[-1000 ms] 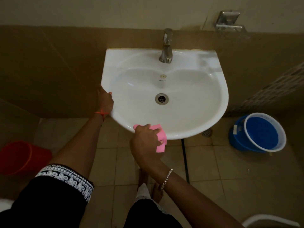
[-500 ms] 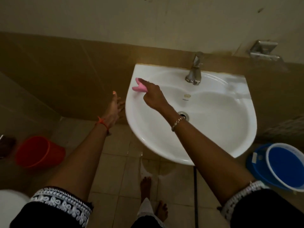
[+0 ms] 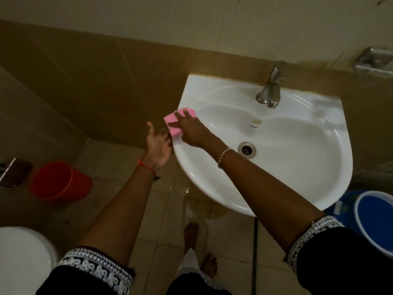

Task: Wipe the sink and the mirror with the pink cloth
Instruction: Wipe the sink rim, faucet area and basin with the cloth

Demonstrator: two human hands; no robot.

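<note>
On the sink's left rim, the pink cloth (image 3: 178, 121) is lying flat under the right hand (image 3: 190, 131), fingers pressing it down onto the white sink (image 3: 297, 167). The left hand (image 3: 157, 148) is hovering just beside that rim, grip spread, holding nothing. Orange bucket (image 3: 60, 180) sitting well left.

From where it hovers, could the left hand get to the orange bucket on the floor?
Probably not without bending: the left hand hangs open beside the sink rim, well above the orange bucket on the floor. Nothing blocks the path between them.
</note>
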